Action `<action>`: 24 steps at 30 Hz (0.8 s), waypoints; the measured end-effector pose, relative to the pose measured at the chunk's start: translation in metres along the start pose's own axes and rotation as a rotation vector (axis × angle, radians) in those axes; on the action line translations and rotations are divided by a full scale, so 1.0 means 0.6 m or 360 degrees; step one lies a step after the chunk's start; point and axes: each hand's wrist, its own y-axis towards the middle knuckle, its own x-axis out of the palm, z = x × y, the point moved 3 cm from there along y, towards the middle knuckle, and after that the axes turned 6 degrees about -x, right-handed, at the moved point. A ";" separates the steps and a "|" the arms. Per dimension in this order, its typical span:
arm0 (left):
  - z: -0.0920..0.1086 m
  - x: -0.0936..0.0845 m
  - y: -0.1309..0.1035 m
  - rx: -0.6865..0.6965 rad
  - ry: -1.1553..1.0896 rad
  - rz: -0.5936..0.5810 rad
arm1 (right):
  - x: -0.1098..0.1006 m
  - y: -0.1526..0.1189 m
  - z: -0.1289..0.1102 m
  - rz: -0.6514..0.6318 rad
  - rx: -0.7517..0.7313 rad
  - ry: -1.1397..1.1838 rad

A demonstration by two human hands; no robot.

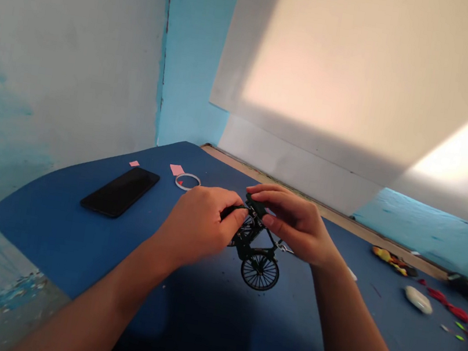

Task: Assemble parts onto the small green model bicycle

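A small black model bicycle (260, 271) is in the middle of the view, over the blue table, with one spoked wheel toward me. My left hand (205, 221) pinches a thin dark part at the bicycle's left side between thumb and forefinger; what exactly that part is, I cannot make out. From the right, my right hand (297, 220) grips a dark green piece at the top of the bicycle between thumb and fingers. The fingers cover part of the frame and the far wheel.
On the blue table (129, 254) lie a black smartphone (121, 191), a white ring (188, 182) and pink paper pieces (176, 170) at the left. To the right are a white mouse-shaped object (418, 300), red cord (447, 304) and a yellow-black item (394, 260). Walls border the table.
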 end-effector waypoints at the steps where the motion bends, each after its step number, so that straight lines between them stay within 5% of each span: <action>1: 0.001 0.000 0.000 0.0004 -0.0004 -0.0007 | 0.000 0.000 0.000 0.0002 -0.0002 0.0006; 9: 0.001 -0.001 0.002 0.0032 -0.0076 0.0019 | -0.003 -0.003 -0.007 0.0064 -0.0077 -0.0012; 17: -0.011 0.004 -0.003 0.0038 -0.0137 -0.0064 | -0.004 0.006 -0.037 0.0106 -0.0242 -0.0526; 24: -0.041 0.002 -0.007 -0.0096 -0.0373 -0.0038 | -0.032 -0.014 -0.017 0.0056 -0.0044 -0.0476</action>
